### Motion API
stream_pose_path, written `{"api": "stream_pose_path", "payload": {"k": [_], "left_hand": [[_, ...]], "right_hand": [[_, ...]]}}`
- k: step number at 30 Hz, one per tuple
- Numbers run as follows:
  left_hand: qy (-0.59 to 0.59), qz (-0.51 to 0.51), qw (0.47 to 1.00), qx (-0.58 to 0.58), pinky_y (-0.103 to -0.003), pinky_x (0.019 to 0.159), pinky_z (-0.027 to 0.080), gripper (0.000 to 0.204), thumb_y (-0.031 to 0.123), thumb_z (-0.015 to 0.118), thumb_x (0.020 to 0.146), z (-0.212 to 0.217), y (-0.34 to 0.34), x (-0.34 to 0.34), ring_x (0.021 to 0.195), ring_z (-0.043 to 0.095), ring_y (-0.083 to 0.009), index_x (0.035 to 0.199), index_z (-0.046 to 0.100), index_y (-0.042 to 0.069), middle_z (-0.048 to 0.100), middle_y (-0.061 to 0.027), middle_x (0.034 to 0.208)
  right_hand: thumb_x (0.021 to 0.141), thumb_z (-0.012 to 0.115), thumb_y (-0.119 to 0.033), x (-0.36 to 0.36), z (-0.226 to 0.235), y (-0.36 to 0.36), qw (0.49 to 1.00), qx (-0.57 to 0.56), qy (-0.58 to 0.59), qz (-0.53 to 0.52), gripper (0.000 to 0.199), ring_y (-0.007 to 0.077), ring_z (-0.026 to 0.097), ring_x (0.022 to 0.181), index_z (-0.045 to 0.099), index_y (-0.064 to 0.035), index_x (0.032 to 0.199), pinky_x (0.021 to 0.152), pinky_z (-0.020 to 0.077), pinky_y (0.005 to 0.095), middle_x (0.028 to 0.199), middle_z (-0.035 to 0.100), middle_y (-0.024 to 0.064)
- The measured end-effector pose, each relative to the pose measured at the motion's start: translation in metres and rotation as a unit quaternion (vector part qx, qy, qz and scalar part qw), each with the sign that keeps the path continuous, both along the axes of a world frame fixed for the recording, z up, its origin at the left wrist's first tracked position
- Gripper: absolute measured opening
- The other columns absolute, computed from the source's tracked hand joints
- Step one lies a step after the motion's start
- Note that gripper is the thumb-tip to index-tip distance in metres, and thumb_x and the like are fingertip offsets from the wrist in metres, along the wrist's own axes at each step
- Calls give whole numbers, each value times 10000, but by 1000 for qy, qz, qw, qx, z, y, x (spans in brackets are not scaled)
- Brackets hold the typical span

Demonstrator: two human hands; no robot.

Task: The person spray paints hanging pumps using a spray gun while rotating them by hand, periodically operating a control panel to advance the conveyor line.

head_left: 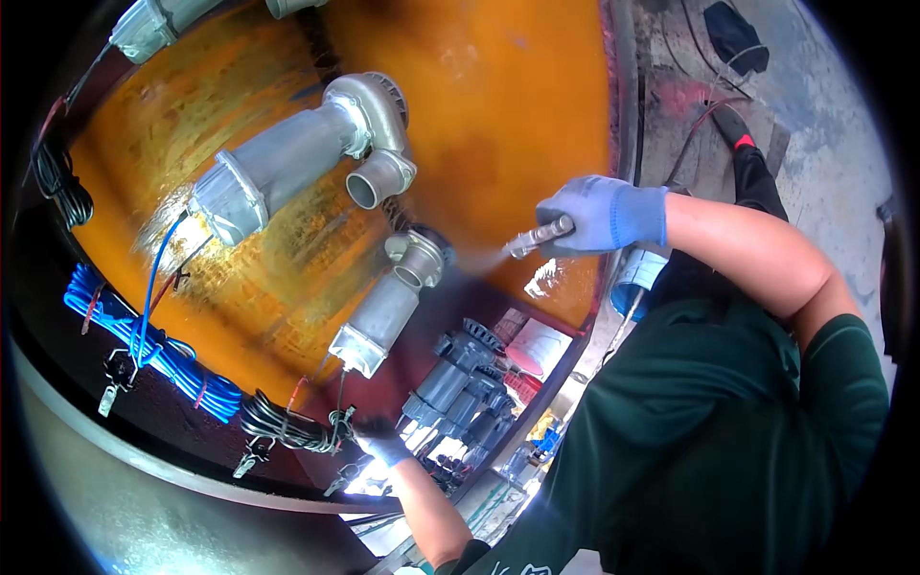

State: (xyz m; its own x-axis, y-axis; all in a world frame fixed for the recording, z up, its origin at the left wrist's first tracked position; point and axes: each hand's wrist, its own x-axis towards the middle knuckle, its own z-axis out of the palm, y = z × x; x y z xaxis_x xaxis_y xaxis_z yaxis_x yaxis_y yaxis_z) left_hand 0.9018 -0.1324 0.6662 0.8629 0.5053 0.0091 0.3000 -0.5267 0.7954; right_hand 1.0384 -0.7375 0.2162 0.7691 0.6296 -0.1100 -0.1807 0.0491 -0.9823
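My right hand (599, 216), in a pale blue glove, is closed around a metal spray gun (540, 237). A fine mist leaves its nozzle toward the smaller grey pump (379, 321), which has a round outlet at its upper end. My left hand (386, 447), gloved with a dark palm, is beside the black cable coil (283, 424) below that pump; shadow hides its fingers. Up and to the left hangs a larger grey pump (287, 158) with an open pipe outlet (380, 178). A blue cable bundle (158, 345) lies along the rim at the left.
An orange-stained panel (498, 105) stands behind the pumps. Metal clips (110, 395) hang at the dark curved rim. Several dark grey motors (460, 379) and a pink container (539, 347) are beyond. A blue bucket (637, 273) and a loose hose (685, 144) are on the floor to the right.
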Motion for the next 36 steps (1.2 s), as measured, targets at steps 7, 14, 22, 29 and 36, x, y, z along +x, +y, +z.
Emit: {"api": "stream_pose_path", "payload": {"k": [7,14,22,29,36], "left_hand": [[63,211,971,89,-425,1086,362,595,615,531,1044,-95,-102,108,1241,518,-186,1425,547,157,572,-21,1372],[142,193,971,8,-638,1178,331,925,824,344,977,-102,-77,160,1533,358,-369,1667,336,209,354,-97,1701],[252,87,941,211,-613,1060,480,806,668,359,945,-123,-85,191,1356,548,-391,1541,466,136,550,-169,1512],[443,-194,506,714,-368,1114,503,615,313,712,962,-142,-144,201,1327,627,-251,1478,506,49,647,-122,1443],[326,-185,795,477,-409,1124,505,449,211,556,1062,-138,-167,188,1304,628,-243,1480,521,50,624,-121,1465]], "right_hand": [[947,707,-458,-16,-27,34,989,16,9,-149,367,412,704,868,674,-93,959,782,520,532,864,715,181],[940,745,-429,-44,-57,48,1000,5,-11,11,319,397,708,907,723,-120,1018,792,544,493,917,740,153],[951,735,-352,-89,-137,79,924,236,246,-175,307,225,775,802,704,-50,903,735,561,376,827,769,137],[939,724,-367,-96,-186,89,963,133,152,-180,294,274,758,754,747,-76,914,715,558,395,755,749,116],[914,774,-413,-91,-205,55,945,270,131,-129,353,291,730,781,732,-67,968,709,532,405,835,734,148]]}}
